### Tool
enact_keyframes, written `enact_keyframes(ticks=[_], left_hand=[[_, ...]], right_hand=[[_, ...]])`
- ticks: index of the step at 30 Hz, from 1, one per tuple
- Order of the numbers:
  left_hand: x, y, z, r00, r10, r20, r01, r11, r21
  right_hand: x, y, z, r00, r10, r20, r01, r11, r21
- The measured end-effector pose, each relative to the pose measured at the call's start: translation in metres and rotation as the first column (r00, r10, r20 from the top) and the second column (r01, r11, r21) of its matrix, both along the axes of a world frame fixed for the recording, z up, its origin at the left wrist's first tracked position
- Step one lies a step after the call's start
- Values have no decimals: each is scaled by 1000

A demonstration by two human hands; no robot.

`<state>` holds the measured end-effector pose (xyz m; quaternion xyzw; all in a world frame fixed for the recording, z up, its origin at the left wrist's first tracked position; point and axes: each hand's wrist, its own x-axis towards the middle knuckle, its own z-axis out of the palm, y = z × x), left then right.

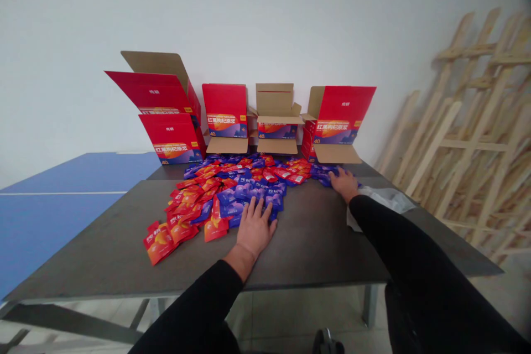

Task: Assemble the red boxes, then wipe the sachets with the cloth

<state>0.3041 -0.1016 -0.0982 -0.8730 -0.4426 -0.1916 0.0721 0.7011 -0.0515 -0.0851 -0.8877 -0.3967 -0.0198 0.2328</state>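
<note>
My left hand [256, 227] lies flat with fingers spread, its fingertips on the near edge of a group of purple sachets [249, 193]. Farther off to the right, my right hand [345, 183] rests with fingers apart on a smaller group of purple sachets [323, 173]. Red sachets [182, 221] are heaped left of my left hand, mixed with purple ones toward the back. Beside my right wrist is a crumpled clear plastic bag [385, 199], partly covered by my sleeve.
Along the back of the dark table [116, 238] stand several red cartons, among them a left carton [176, 138], a middle carton [277, 116] and a right carton [338, 121], flaps open. A blue table-tennis table [62, 204] adjoins at left; wooden easels [473, 138] lean at right.
</note>
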Motion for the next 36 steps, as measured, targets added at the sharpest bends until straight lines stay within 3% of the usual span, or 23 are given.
enact_keyframes(ticks=[7, 15, 19, 26, 36], left_hand=[[0, 1, -2, 1000, 15, -11, -15, 1000, -5], [2, -1, 0, 999, 30, -24, -31, 999, -35], [3, -1, 2, 999, 40, -28, -42, 997, -61], [3, -1, 3, 998, 37, -42, -40, 998, -55], [2, 0, -2, 1000, 5, 17, -6, 1000, 27]], right_hand=[[53, 15, -20, 991, -124, -45, 118, 987, -111], [89, 36, -28, 991, -111, -71, 97, 980, -175], [95, 53, -36, 995, -14, -98, -12, 965, -263], [59, 69, -36, 971, 230, -69, -240, 925, -294], [-31, 63, -24, 914, 405, -41, -394, 857, -333]])
